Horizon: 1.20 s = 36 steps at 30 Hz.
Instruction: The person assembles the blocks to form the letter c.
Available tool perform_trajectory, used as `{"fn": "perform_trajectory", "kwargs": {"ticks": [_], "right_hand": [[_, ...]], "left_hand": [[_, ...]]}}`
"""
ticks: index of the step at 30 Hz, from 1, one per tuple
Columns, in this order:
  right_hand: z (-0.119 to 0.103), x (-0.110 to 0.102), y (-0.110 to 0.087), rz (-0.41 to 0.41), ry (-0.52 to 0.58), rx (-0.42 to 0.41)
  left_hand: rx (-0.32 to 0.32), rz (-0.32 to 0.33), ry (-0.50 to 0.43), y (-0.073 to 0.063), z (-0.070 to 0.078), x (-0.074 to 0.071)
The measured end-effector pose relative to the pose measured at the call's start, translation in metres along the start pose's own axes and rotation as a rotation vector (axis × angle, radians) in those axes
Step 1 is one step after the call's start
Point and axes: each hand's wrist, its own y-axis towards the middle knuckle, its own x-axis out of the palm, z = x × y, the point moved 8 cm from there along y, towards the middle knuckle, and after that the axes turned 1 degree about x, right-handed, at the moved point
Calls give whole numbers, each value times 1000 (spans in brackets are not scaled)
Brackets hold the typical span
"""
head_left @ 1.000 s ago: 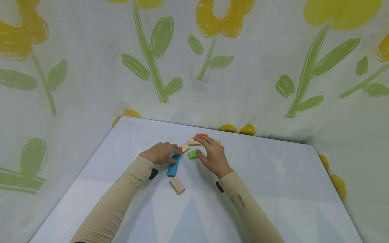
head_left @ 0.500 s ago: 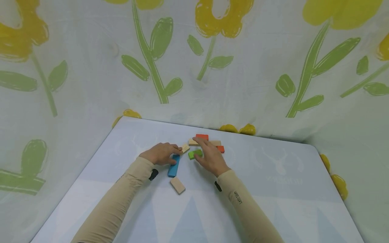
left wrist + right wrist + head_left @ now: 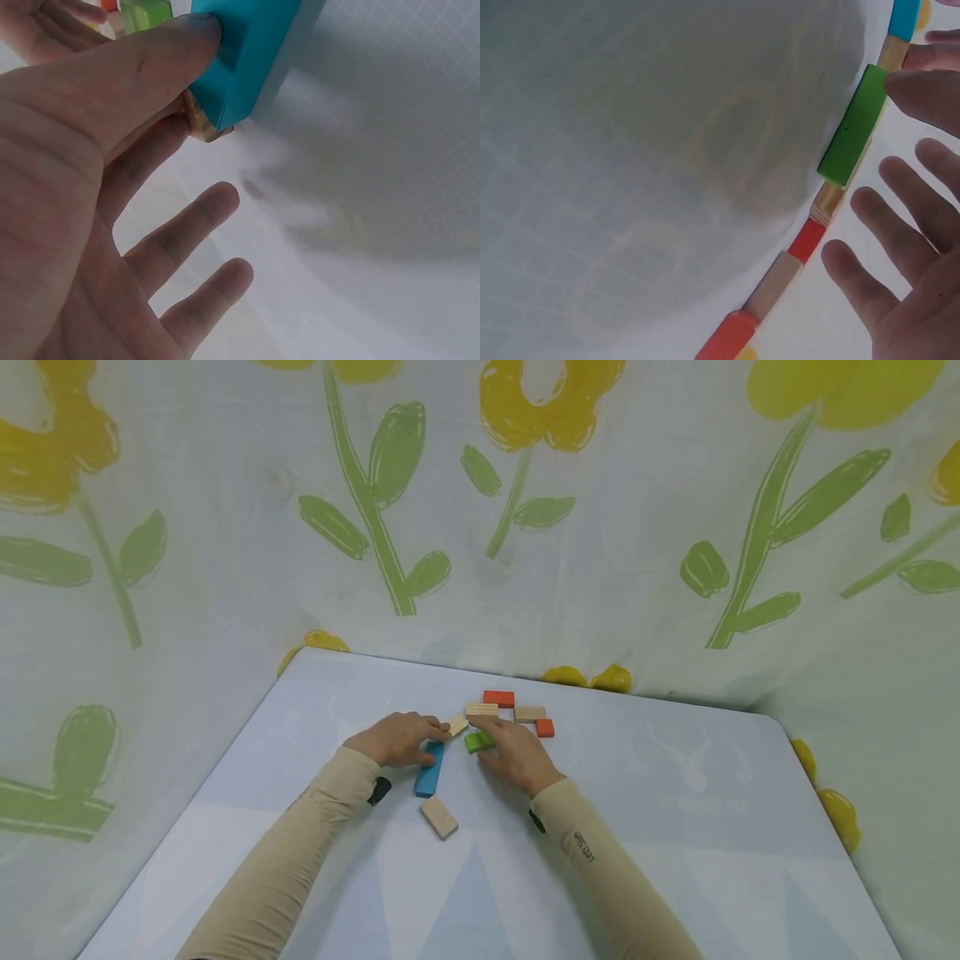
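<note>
My left hand [image 3: 395, 739] pinches where a blue wooden block [image 3: 429, 772] meets a plain wooden block [image 3: 458, 726]. The thumb lies on the blue block's face, the index finger touches the plain block, and the other visible fingers are spread in the left wrist view. My right hand [image 3: 519, 754] is over a green block [image 3: 855, 124], with its thumb at one end. Its other fingers are apart and relaxed in the right wrist view. Part of the green block is hidden by this hand in the head view.
Beyond my right hand lie a striped plain block [image 3: 482, 708], a red block [image 3: 498, 698], another plain block [image 3: 530, 714] and a small red block [image 3: 544, 727]. A loose plain block [image 3: 438, 817] lies nearer on the white table [image 3: 675, 777]. Flowered cloth [image 3: 615, 568] stands behind.
My right hand has drawn back slightly toward the near left and lowered over the green block, uncovering the red and plain blocks behind it. My left hand has stayed at the blue block.
</note>
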Motion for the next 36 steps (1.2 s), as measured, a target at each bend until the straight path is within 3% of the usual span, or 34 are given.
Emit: {"fn": "perform_trajectory", "kwargs": {"ticks": [13, 17, 36], "right_hand": [[-4, 7, 1, -28, -119, -20], [-5, 5, 3, 2, -133, -30], [-4, 2, 2, 93, -50, 11]], "left_hand": [[11, 6, 18, -2, 1, -2], [11, -2, 22, -2, 2, -2], [-8, -14, 26, -1, 2, 0]]}}
